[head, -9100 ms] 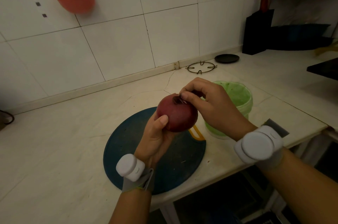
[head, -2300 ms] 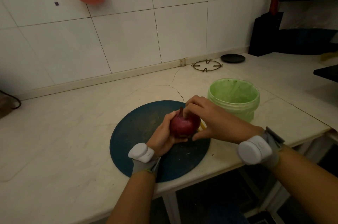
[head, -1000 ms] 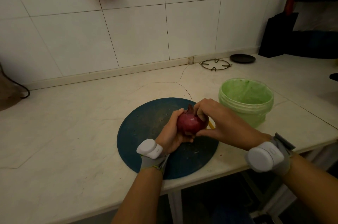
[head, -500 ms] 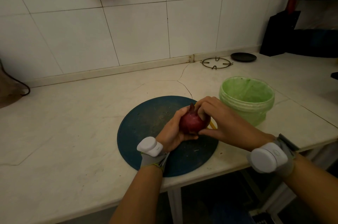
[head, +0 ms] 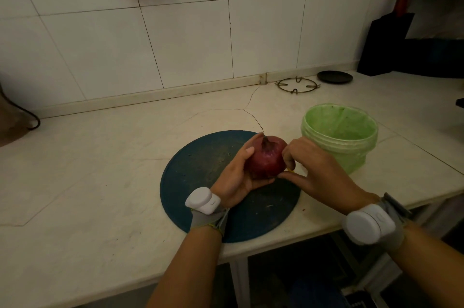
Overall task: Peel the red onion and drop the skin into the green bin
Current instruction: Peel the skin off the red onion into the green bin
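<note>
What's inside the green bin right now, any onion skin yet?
The green bin shows only its green inner wall with a few dark specks near the top; no skin is visible there. Its bottom is hidden behind the near rim.

**Pale stone counter carries a board, a bin and stove parts**

A pale, marble-like counter (head: 100,182) runs along a white tiled wall and turns a corner at the far right. A thin dark crack (head: 251,116) wanders from the back edge toward the middle of the top. A round dark-blue cutting board (head: 200,169) lies flat near the front edge, its near rim close to the lip of the counter. Just to the right of the board stands the green bin (head: 351,152), upright and open at the top. Farther back, near the wall, a metal pan-support ring (head: 295,91) lies flat, with a flat black disc (head: 334,77) just beside it on the right. A dark block (head: 384,51) stands in the back right corner.
</note>
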A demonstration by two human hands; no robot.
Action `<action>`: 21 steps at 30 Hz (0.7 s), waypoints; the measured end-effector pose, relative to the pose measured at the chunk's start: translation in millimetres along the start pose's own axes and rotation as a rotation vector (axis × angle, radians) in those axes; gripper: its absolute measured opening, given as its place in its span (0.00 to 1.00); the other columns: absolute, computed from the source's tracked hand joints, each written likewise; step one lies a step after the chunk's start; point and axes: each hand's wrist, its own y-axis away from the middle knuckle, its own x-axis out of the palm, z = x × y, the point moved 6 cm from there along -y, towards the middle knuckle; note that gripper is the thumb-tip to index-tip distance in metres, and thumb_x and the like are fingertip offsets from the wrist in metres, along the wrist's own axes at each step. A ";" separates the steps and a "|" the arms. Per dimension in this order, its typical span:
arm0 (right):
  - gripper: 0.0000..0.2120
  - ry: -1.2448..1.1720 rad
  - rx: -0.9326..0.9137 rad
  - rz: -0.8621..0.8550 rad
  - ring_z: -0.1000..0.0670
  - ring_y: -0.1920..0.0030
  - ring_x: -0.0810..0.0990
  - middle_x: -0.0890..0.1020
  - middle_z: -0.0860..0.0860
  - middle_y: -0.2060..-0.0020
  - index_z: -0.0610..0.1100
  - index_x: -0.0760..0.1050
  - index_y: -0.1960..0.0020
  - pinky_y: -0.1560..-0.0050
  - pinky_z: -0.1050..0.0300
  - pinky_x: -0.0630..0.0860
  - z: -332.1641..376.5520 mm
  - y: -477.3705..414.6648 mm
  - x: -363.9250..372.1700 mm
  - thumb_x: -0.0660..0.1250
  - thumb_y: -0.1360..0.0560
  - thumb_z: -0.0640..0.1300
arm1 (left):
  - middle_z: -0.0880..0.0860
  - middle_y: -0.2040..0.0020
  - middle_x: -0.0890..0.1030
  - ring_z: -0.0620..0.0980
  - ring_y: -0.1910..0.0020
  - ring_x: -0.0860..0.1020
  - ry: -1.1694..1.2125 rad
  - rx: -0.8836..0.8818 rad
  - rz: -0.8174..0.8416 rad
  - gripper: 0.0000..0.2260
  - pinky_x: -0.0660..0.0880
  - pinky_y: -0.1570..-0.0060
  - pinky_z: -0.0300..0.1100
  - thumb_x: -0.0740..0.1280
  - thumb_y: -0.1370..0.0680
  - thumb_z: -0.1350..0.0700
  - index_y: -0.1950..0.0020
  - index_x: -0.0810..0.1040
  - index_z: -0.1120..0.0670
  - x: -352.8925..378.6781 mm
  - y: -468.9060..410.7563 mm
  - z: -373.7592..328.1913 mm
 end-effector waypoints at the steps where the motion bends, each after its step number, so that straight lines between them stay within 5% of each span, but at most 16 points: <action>1: 0.18 0.001 0.004 -0.017 0.51 0.60 0.69 0.73 0.50 0.62 0.46 0.65 0.60 0.59 0.61 0.67 -0.2 0.1 -1.2 0.75 0.34 0.37 | 0.54 0.32 0.70 0.59 0.39 0.76 0.017 0.009 0.006 0.20 0.79 0.54 0.46 0.60 0.25 0.47 0.32 0.68 0.41 -0.3 0.1 -1.0; 5: 0.18 -0.003 0.027 -0.063 0.51 0.53 0.72 0.76 0.48 0.54 0.47 0.66 0.58 0.52 0.65 0.68 3.5 -3.1 -6.3 0.76 0.35 0.38 | 0.54 0.32 0.70 0.59 0.38 0.76 0.068 0.054 0.049 0.22 0.79 0.49 0.50 0.60 0.24 0.50 0.30 0.66 0.42 -0.1 1.0 -3.7; 11: 0.16 -0.101 0.106 -0.091 0.57 0.47 0.73 0.76 0.49 0.46 0.42 0.73 0.51 0.49 0.69 0.69 3.1 -4.3 -9.5 0.76 0.34 0.42 | 0.56 0.30 0.68 0.60 0.36 0.74 0.092 0.086 0.125 0.35 0.77 0.46 0.54 0.76 0.33 0.48 0.29 0.66 0.43 2.1 1.8 -5.7; 21: 0.19 -0.253 0.431 -0.254 0.54 0.60 0.77 0.77 0.53 0.60 0.44 0.74 0.54 0.58 0.63 0.76 -4.4 -0.9 -10.7 0.78 0.38 0.50 | 0.60 0.32 0.69 0.61 0.36 0.74 0.068 0.116 0.103 0.38 0.76 0.46 0.53 0.79 0.38 0.51 0.30 0.69 0.45 -1.0 0.8 -8.2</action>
